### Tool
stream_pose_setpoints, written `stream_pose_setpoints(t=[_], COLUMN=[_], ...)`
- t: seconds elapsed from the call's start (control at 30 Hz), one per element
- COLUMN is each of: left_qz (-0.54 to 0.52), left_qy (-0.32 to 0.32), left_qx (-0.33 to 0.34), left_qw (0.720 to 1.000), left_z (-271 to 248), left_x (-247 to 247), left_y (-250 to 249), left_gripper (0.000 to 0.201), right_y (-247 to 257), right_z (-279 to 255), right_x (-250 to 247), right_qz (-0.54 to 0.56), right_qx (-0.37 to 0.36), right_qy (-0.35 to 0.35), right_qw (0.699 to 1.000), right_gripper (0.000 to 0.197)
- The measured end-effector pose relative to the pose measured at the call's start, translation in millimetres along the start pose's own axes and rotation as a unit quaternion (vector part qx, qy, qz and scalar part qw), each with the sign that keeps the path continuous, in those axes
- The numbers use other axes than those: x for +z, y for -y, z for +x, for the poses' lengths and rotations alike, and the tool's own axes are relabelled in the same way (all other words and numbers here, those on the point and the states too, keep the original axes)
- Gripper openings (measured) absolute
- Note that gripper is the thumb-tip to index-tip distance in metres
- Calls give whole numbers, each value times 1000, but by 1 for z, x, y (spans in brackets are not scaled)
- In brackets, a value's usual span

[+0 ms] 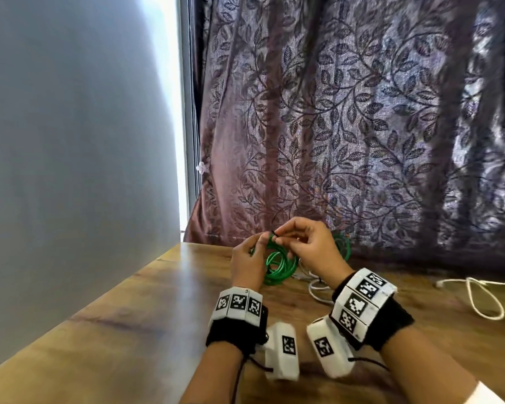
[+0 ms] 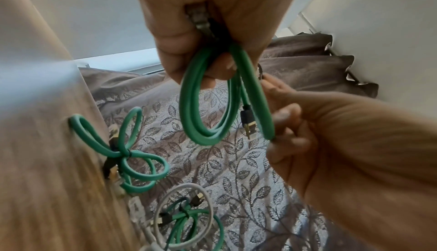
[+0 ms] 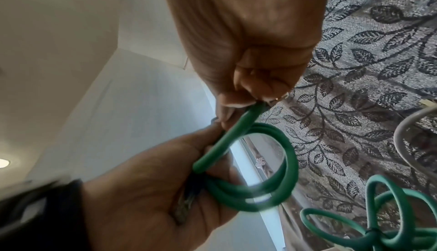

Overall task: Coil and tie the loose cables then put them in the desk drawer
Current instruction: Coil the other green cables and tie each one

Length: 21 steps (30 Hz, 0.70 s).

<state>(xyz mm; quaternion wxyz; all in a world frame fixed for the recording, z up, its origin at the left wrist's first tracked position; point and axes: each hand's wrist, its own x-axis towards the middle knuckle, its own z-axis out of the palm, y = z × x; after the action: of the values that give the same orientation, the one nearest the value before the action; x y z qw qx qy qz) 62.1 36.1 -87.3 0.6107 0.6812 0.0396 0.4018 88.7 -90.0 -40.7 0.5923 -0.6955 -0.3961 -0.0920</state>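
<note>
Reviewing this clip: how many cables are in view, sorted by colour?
Green cables: 3, namely the untied coil held up, plus two tied bundles on the desk.
White cables: 2, one loose loop by the bundles, and one far right.
Total: 5

Plain pale grey wall fills the left side. Narrow strip of bright daylight between the wall and the brownish-purple curtain with dark leaf-and-vine pattern, which hangs across the back down to the desk edge. Wooden desk top with brown grain in the foreground. Round ceiling light, lit, seen in the right wrist view.
</note>
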Motion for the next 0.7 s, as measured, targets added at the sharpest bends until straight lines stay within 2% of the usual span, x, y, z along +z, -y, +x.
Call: stream_pose_setpoints(t=[0.03,0.13,0.27,0.37,0.5,0.6,0.7], left_qz=[-5,-2,2,-22,-74,-64,-44], left_qy=[1,10,40,64,25,-5,-4], left_qx=[10,29,24,18,17,38,54], left_qw=[1000,1000,999,998,997,997,998], left_z=[-1,0,1,1,4,6,6], left_x=[0,-1,1,1,-2,-5,-4], left_y=[-2,-2,-2,-5,-4,-1,-1], left_gripper=[13,23,22,19,21,15,13], right_y=[-1,-4,-7,-4,2,0,-5], right_z=[-1,0,3,3,-1,-3,-1], right_x=[2,2,1,1,-3,-3,-2], right_qz=[2,28,38,27,-3,-69,-143], right_qx=[14,53,93,87,62,58,40], right_qy=[14,24,-22,-35,41,122,148], right_qw=[1000,998,995,995,997,988,978], right_gripper=[20,21,14,15,13,16,18])
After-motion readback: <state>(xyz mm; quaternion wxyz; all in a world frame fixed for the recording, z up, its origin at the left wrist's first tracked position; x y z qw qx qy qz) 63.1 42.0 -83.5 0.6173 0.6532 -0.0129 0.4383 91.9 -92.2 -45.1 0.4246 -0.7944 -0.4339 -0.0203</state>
